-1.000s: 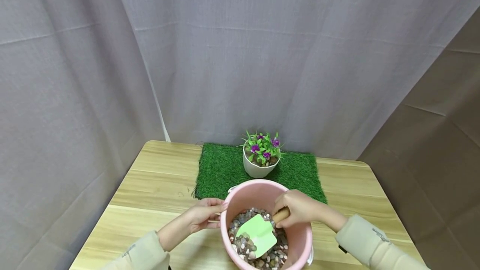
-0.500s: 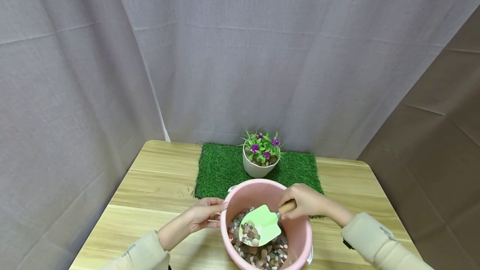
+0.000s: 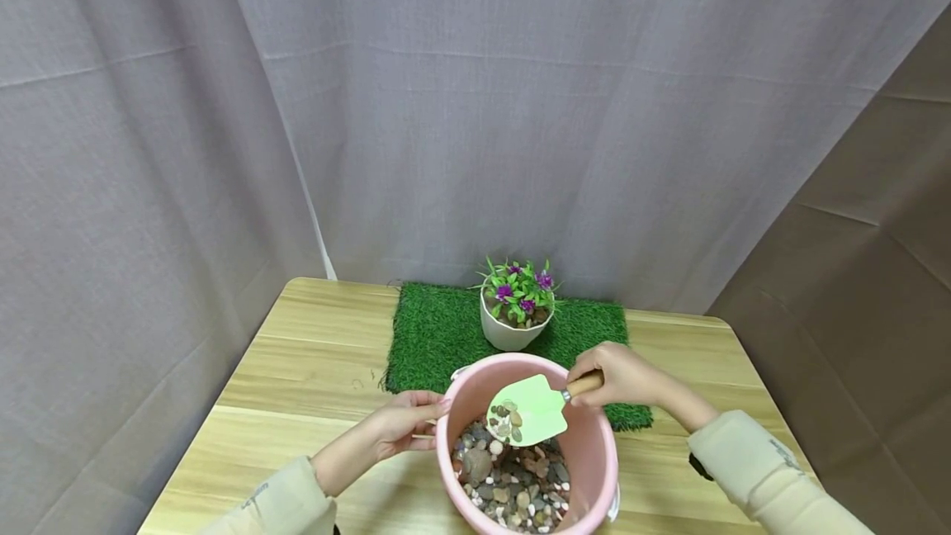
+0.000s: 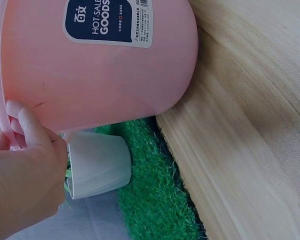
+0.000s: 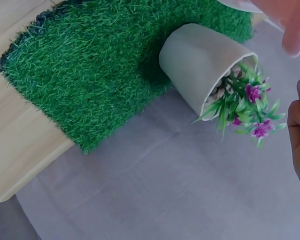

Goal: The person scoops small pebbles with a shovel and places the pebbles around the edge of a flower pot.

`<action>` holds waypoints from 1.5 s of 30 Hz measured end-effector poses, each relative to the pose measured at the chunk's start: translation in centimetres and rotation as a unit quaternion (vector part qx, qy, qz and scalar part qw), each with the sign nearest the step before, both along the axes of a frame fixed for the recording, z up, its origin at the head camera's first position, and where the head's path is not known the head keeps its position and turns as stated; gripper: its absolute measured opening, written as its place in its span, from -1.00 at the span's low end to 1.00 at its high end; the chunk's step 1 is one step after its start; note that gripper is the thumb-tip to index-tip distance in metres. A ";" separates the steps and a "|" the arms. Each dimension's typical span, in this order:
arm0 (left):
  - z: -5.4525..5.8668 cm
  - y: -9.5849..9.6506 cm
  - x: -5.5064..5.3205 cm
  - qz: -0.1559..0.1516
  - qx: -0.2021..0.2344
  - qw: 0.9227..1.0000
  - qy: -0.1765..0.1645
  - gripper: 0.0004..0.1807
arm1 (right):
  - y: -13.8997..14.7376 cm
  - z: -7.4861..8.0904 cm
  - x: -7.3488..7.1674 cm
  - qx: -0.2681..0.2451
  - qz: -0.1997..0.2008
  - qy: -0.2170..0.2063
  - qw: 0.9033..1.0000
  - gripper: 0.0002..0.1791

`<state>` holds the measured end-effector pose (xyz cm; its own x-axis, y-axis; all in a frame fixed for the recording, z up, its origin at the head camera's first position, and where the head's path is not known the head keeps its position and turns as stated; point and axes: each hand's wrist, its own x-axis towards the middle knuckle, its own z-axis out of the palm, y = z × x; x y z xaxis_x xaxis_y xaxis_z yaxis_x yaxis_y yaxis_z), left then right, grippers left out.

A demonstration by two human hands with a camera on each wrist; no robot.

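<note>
**Two-handed hold**

Right hand (image 3: pixel 615 375) curled round the wooden handle (image 3: pixel 585 383) of a light-green trowel (image 3: pixel 538 413) bearing small pebbles (image 3: pixel 516 419) above stones (image 3: pixel 520 490) in a round pink plastic bucket (image 3: pixel 592 469); left hand (image 3: pixel 407 423) pinching its rim. Beyond: tapered white flowerpot (image 3: pixel 508 334) on green artificial-grass mat (image 3: pixel 438 333).

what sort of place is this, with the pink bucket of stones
Probably an indoor, curtained-off workspace rather than a real garden: a grey curtain hangs behind the wooden table, and the green mat on it looks like artificial grass.
</note>
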<state>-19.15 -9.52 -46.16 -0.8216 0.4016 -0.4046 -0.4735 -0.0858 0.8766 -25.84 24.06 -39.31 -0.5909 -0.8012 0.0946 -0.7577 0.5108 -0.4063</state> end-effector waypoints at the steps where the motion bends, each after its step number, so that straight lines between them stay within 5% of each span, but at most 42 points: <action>1: 0.0 0.0 0.0 0.000 -0.001 1.000 0.000 -0.66 | 0.1 0.1 -0.1 -0.002 -0.004 -0.004 1.000 -0.86; 16: 0.0 0.2 -0.1 -0.003 0.003 1.000 0.003 -0.67 | 2.5 0.5 -1.7 -0.057 -0.008 -0.023 0.998 -0.86; 29: -0.2 0.5 -0.3 -0.004 0.002 1.000 0.008 -0.63 | 5.6 1.7 -3.7 -0.049 -0.108 -0.040 0.992 -0.81; 36: -0.5 0.5 -0.4 -0.008 0.004 1.000 0.007 -0.63 | 7.5 2.5 -5.2 -0.032 -0.192 -0.027 0.980 -0.74; 45: -0.5 0.0 -0.3 -0.010 0.002 1.000 0.005 -0.59 | 9.0 2.2 -7.0 -0.059 -0.233 -0.058 0.969 -0.73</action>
<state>-19.47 -9.54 -46.68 -0.8178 0.4192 -0.3943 -0.4657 -0.0795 0.8814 -32.88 33.01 -37.07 -0.8983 -0.4319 0.0804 -0.4009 0.7311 -0.5521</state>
